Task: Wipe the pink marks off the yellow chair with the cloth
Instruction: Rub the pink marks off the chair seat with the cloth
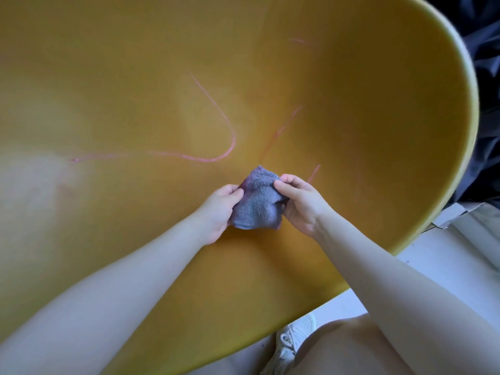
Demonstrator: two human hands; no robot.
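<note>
The yellow chair (135, 63) fills most of the view, its curved shell facing me. A long looping pink mark (228, 123) runs across its middle, a fainter pink streak (281, 129) lies to the right of it, and a short pink stroke (315, 171) shows beside my right hand. A bunched grey-purple cloth (258, 203), stained pink at its upper left, is held over the seat between both hands. My left hand (219, 209) grips its left side. My right hand (300, 201) pinches its upper right edge with thumb and fingers.
The chair's rim (472, 125) curves down the right side. Dark fabric (487, 63) lies beyond it at the far right. A white floor (443, 255) and a white sneaker (293, 339) next to my knee show at the bottom right.
</note>
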